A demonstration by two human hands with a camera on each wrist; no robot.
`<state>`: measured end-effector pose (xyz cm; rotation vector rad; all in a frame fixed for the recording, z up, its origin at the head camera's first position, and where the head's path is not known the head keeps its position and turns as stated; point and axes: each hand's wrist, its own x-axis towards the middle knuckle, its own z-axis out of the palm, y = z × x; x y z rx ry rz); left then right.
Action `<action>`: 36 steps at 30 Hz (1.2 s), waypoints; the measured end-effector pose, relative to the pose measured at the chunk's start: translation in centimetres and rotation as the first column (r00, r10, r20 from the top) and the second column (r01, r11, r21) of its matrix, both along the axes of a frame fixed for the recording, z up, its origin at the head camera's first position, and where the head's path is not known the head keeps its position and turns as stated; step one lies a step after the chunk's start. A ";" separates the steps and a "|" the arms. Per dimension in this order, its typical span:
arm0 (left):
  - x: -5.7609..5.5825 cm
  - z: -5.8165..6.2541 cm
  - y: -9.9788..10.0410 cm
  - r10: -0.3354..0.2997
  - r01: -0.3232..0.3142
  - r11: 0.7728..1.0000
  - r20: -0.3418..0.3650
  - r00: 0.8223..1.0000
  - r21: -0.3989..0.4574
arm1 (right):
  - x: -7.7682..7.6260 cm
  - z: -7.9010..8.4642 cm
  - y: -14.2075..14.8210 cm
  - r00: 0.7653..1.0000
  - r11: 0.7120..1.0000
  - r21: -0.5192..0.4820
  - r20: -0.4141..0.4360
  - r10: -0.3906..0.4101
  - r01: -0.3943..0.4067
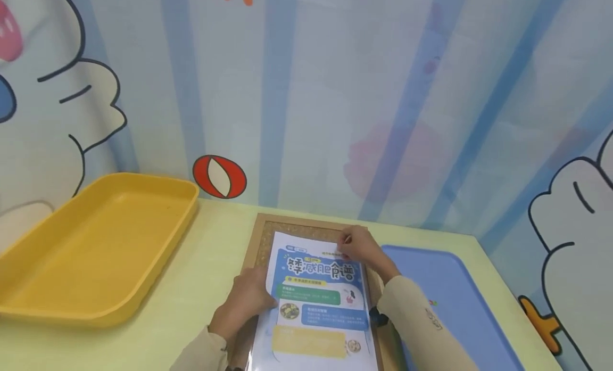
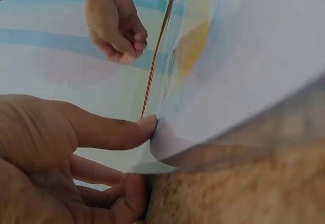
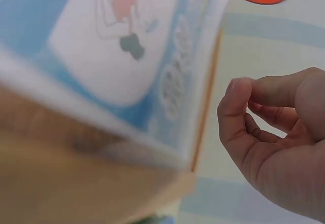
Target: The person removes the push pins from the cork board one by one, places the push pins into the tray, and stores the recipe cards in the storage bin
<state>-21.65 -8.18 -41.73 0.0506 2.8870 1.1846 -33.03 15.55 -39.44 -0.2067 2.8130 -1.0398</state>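
Observation:
A printed sheet [image 1: 316, 302] with blue headings and coloured text boxes, seemingly in a clear sleeve, lies over a wood-framed cork board [image 1: 299, 230]. My left hand [image 1: 251, 294] is at the sheet's left edge and pinches it. In the left wrist view, the thumb [image 2: 144, 127] touches the edge and the other fingers curl beside the cork. My right hand [image 1: 361, 246] is by the board's upper right corner, fingers curled. Thumb and forefinger meet at their tips in the right wrist view, apart from the sheet [image 3: 111, 46]; I see nothing between them.
A deep yellow tray [image 1: 187, 216] stands on the left of the pale yellow table [image 1: 210, 254]. At the right a flat blue tray [image 1: 445, 280] lies partly under the right forearm. Behind the table hangs a striped cartoon backdrop [image 1: 316, 105].

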 end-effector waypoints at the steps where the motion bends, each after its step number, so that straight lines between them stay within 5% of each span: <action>1: -0.1 0.0 -0.2 0.000 0.000 1.000 0.011 1.000 0.009 | 0.3 0.2 0.5 1.000 1.000 -0.027 -0.002 0.000 0.000; 10: -0.3 0.2 -1.2 0.038 -0.055 0.990 0.134 0.990 0.127 | 3.4 1.4 5.6 1.000 0.997 -0.074 -0.004 -0.029 0.029; 19: 0.1 1.0 -3.2 0.043 -0.087 0.930 0.129 0.991 0.357 | 7.1 1.4 11.9 1.000 0.995 -0.094 -0.018 0.008 -0.010; 27: 0.4 3.4 -8.3 -0.005 -0.044 0.874 0.099 0.995 0.484 | 9.2 1.5 16.4 0.999 0.999 -0.019 0.008 -0.042 0.042; 36: 0.5 6.3 -15.3 0.019 -0.055 0.945 0.114 0.993 0.322 | 11.0 -0.4 18.9 0.992 0.994 0.013 0.074 -0.106 0.105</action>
